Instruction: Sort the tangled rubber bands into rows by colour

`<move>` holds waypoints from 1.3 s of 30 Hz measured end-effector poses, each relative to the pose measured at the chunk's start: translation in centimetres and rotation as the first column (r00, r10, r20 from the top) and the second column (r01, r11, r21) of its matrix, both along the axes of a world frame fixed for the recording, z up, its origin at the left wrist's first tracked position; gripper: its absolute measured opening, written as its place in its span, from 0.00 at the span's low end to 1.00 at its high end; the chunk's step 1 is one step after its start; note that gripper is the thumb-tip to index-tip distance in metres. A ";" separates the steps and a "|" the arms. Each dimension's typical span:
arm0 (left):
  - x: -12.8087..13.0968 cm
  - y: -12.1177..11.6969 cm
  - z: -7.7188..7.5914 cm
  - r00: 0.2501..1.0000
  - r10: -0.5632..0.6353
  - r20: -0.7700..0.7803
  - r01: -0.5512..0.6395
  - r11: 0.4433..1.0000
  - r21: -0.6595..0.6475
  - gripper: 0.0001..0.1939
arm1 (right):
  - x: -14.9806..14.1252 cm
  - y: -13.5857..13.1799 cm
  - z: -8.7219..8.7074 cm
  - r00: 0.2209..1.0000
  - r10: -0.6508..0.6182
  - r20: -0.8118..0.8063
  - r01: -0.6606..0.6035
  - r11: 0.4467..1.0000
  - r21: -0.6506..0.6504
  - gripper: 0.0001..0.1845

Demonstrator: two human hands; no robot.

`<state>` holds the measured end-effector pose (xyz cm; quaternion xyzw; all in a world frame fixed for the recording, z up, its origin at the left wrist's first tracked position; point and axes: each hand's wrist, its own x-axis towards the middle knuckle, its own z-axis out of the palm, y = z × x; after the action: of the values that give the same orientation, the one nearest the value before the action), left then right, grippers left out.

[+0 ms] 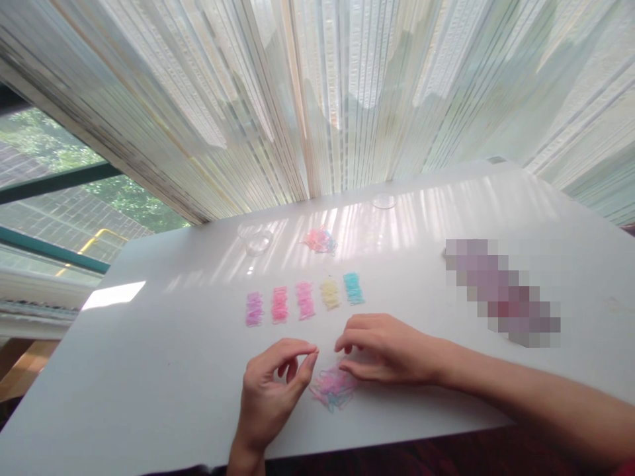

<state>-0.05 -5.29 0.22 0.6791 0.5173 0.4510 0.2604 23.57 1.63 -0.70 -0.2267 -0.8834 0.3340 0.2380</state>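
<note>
My left hand (278, 380) is closed in a pinch, thumb tip against index fingertip, at the left edge of a loose mixed pile (333, 389). Anything between those fingertips is too small to make out. The pile is made of thin pastel pieces, like small clips or loops; their exact kind is unclear. Over its right side is my right hand (381, 347), thumb and fingers apart. Beyond the hands, similar pieces lie stacked in short columns: purple (254, 309), coral (280, 305), pink (305, 301), yellow (329, 294) and blue (354, 289).
A second mixed pile (320, 240) lies farther back on the white table (188, 370). Clear round dishes or lids (258, 242) stand near the far edge. At the right is a blurred-out long object (501, 291). Striped curtains (307, 99) hang behind the table.
</note>
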 end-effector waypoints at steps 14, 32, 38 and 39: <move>0.6 0.2 0.2 0.997 -0.080 -0.007 0.080 0.997 -0.021 0.06 | -0.6 -0.1 0.5 0.969 -0.080 -0.233 0.107 0.989 0.106 0.07; 0.3 1.5 0.6 0.952 -0.120 -0.282 0.130 0.991 0.015 0.03 | -0.4 0.2 0.2 0.974 -0.142 -0.178 0.172 0.970 0.170 0.09; 0.3 3.1 1.5 0.927 -0.104 -0.360 0.138 0.988 0.072 0.03 | -0.1 0.7 0.0 0.970 -0.224 -0.093 0.238 0.952 0.191 0.09; 0.4 3.5 1.6 0.923 -0.093 -0.374 0.135 0.987 0.087 0.03 | -0.1 0.7 -0.1 0.969 -0.239 -0.053 0.245 0.951 0.187 0.09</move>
<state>0.38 -1.77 1.83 0.7941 0.4906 0.3275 0.1463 23.48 2.33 -0.79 -0.3043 -0.8734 0.2186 0.3111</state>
